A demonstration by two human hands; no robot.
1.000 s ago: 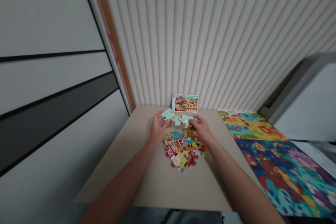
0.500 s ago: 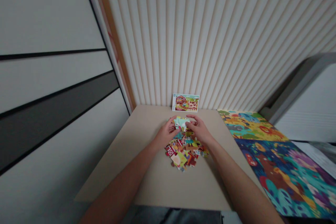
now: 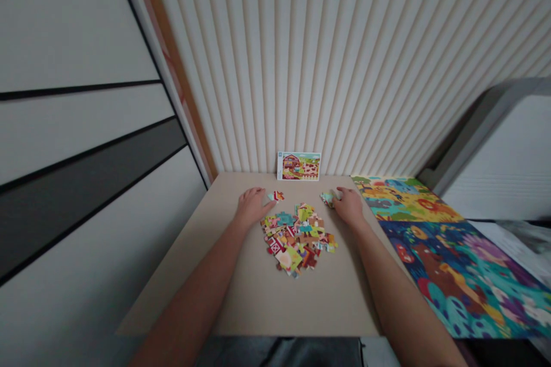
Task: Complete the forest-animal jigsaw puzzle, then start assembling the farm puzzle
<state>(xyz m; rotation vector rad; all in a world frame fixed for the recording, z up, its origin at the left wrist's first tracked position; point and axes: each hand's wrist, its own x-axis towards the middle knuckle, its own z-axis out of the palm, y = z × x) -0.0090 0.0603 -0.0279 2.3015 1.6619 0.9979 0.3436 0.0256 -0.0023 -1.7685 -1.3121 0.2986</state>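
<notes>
My left hand (image 3: 252,206) is at the far left of the table, its thumb and fingertips at a small jigsaw puzzle piece (image 3: 278,196) in red, white and pale blue. On the other side, my right hand (image 3: 349,205) has its fingers curled at pale blue-green puzzle pieces (image 3: 327,199); how many is hard to tell. Between my forearms lies a loose heap of puzzle pieces (image 3: 295,241), many overlapping. Barn red, green, yellow and teal patches show in it. Behind the heap a picture card (image 3: 299,166) of a farm scene leans upright against the pleated wall.
The beige table (image 3: 249,298) carries the heap. To its right lie a yellow animal-scene puzzle (image 3: 408,199) and a dark blue one (image 3: 456,281). A pleated cream screen (image 3: 275,69) rises at the back, a white panelled cabinet (image 3: 86,212) at the left.
My hands were together over the heap, around a pale blue-green clump. They have moved apart to left and right, each with part of it, uncovering the heap's far end. The view shifted slightly.
</notes>
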